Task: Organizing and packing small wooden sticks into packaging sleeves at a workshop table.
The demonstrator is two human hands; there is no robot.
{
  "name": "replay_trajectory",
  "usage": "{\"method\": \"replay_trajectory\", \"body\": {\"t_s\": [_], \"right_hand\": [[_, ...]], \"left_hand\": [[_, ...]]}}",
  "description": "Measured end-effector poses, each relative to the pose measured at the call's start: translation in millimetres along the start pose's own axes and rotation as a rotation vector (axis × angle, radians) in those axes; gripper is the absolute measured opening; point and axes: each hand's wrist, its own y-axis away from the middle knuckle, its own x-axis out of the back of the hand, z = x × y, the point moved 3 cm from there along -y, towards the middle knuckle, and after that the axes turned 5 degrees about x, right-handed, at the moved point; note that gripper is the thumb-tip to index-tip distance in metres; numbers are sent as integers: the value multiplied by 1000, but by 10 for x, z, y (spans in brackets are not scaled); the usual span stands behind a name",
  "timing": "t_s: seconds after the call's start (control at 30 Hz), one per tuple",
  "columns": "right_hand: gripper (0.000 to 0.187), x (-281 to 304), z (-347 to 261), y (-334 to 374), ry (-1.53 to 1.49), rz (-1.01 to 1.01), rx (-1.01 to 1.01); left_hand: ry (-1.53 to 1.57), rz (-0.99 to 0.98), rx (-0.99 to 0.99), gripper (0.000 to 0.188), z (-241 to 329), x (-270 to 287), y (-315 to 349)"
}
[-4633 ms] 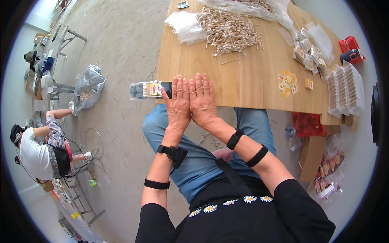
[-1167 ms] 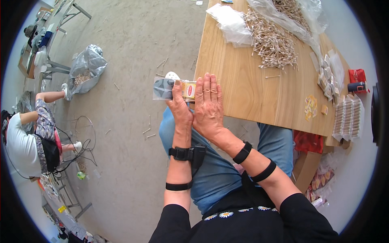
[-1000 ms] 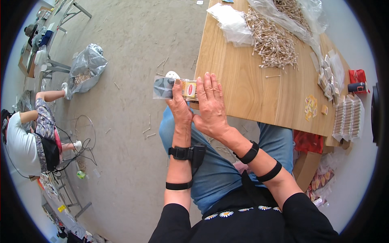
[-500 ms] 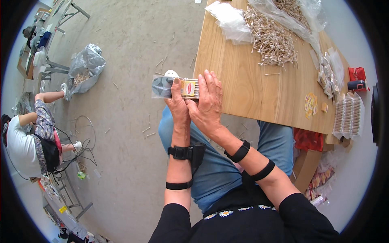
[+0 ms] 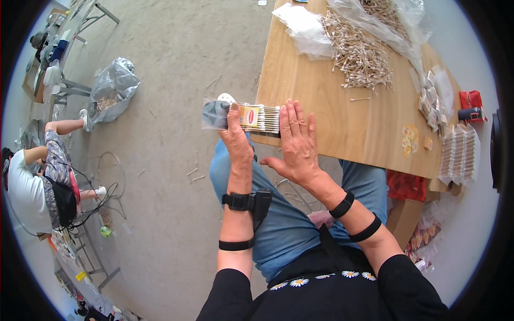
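My left hand (image 5: 235,134) grips a clear plastic bag (image 5: 214,114) of cotton swabs, its thumb lying across the top. Out of the bag's right side stick the cotton swabs (image 5: 269,119), lined up side by side. A small yellow card with a red oval (image 5: 251,116) lies on top of them. Flat and with fingers stretched, my right hand (image 5: 297,142) is at the right ends of the swabs, its thumb spread away. Whether it presses on the swab tips I cannot tell. Both hands are by the near left corner of the wooden table (image 5: 321,117).
A large heap of loose cotton swabs (image 5: 364,59) lies on the table beside plastic sheeting (image 5: 302,29). Yellow cards (image 5: 410,140) and stacked swab packs (image 5: 459,154) are at the right. At far left another person (image 5: 35,184) sits near a bag of swabs (image 5: 112,93).
My right hand has moved right, away from the left hand, and its thumb has spread. More of the swabs now shows between the hands. The left hand has hardly moved.
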Motion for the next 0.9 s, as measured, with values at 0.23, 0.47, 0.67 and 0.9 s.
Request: {"method": "replay_trajectory", "body": {"t_s": [0.23,0.47,0.67,0.9], "right_hand": [[129,-179,-95,-26,146,-11,-66],[118,-216,-161,-65,122,1,-81],[116,-261,-188,-90,113,44,-33],[123,-81,59,-90,144,-16,-97]], "left_hand": [[-20,-10,-22,19,9,-22,11],[-48,17,-27,18,-2,-30,11],[-37,-2,-27,18,36,-37,24],[-54,-25,-38,17,53,-52,29]]}}
